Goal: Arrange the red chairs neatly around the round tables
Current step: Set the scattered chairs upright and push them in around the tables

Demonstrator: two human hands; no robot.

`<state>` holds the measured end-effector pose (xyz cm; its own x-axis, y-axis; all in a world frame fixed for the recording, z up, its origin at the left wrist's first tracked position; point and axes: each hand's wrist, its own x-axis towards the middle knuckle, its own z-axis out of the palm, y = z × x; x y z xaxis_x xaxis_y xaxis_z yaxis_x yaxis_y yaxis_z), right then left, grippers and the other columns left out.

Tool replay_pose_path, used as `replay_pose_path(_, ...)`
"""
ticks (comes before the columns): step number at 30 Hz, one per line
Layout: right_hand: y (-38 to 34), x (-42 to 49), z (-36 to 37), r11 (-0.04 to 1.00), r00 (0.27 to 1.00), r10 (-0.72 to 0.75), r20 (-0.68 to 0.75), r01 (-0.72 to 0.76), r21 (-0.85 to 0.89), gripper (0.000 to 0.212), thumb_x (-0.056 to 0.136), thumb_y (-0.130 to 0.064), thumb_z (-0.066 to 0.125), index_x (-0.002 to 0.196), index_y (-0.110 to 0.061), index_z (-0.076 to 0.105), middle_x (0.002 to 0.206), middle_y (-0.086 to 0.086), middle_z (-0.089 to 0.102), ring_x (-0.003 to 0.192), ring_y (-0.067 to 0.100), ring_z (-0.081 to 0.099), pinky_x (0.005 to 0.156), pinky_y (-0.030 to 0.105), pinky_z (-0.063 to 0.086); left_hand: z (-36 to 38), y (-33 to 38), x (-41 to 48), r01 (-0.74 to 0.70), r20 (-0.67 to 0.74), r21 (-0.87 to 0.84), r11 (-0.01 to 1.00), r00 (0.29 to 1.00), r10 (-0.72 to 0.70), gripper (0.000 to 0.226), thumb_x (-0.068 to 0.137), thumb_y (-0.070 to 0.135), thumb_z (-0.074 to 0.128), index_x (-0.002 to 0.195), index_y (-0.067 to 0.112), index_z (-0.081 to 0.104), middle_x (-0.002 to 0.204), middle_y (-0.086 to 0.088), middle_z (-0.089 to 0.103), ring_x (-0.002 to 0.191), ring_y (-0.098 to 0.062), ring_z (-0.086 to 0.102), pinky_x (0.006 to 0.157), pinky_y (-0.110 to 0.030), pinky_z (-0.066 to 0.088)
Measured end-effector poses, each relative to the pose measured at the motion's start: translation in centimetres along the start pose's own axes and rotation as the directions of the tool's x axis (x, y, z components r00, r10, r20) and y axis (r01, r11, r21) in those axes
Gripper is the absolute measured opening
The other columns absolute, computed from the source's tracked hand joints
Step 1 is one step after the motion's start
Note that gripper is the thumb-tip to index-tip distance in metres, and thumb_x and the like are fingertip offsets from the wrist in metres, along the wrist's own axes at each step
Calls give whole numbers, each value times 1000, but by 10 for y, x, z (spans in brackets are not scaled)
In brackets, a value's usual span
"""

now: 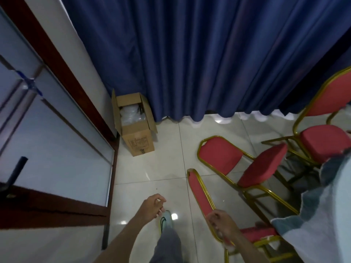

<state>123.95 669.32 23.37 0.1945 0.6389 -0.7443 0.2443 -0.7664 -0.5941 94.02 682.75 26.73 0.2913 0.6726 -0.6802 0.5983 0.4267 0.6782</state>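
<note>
Red-padded, the near chair (197, 190) is grasped at its back by the right hand (222, 223); the left hand (152, 207) is held loosely curled and empty, to its left.

Open strip of glossy pale floor tile (152, 168) runs ahead to dark blue pleated curtain (190, 54). Left side walled by wood-framed frosted glass partition (57, 139); open brown cardboard box (137, 137) fills corner. Right side blocked: three red padded gold-framed chairs (262, 166) crowded together, frames overlapping. Nearest red chair (198, 190) borders strip.
</note>
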Motion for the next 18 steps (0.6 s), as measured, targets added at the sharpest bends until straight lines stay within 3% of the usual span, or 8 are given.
replay_pose_path(2,-16,32,-1,999,999,47,-8,-47,-14,20,101,-10,58,84,-12,70,64,-7,66,50,0,57,50,16,43,-15,8,34,32,-1,-36,999,999,-32,17,96,14,52,98,14,68,74,-9,72,56,-12,62,54,-25,46)
replay_pose_path(4,-27,56,1,995,995,95,24,-94,-38,19,96,3,60,85,-7,71,77,5,69,60,6,64,59,20,48,-24,13,59,63,-8,-39,997,998,-64,17,98,10,52,98,13,69,79,-16,74,57,-12,63,54,-25,47)
replay_pose_path(7,-31,97,7,991,994,89,58,-82,-108,32,92,4,65,78,-23,75,80,-1,73,75,13,68,78,31,56,-30,18,104,88,3,-9,996,996,-88,14,100,15,54,98,15,69,81,-13,76,59,-12,64,57,-25,49)
replay_pose_path(8,-29,111,7,986,995,88,54,-79,-147,34,91,0,66,75,-28,75,77,-4,73,77,10,68,79,29,56,-29,18,121,91,17,15,996,996,-91,14,100,18,56,97,16,69,80,-11,76,59,-12,64,58,-25,50)
replay_pose_path(10,-33,131,2,979,993,119,23,-114,-167,34,91,-3,67,76,-32,75,78,-6,74,79,9,69,76,23,53,-26,16,153,76,64,94,993,995,-82,14,100,24,57,96,17,69,79,-5,77,60,-10,66,60,-25,50)
replay_pose_path(13,-34,162,-8,978,983,175,-50,-179,-110,21,94,-4,65,86,-20,76,87,-2,75,72,2,68,67,13,51,-18,9,201,66,102,150,987,991,-81,13,99,27,59,95,18,68,79,-1,77,62,-9,68,63,-25,51)
replay_pose_path(15,-30,186,-15,972,981,183,-64,-190,-136,21,97,-9,62,88,-25,73,88,-10,72,72,-6,64,63,4,44,-12,4,229,64,108,146,987,991,-81,12,100,26,59,94,19,68,80,-2,77,64,-10,68,63,-27,52)
replay_pose_path(18,-9,226,-18,966,981,182,-70,-192,-173,19,100,-17,60,92,-28,72,94,-11,72,85,2,67,64,6,45,4,-10,268,79,116,140,987,989,-95,11,100,26,60,96,20,68,81,-3,77,65,-11,70,62,-29,53)
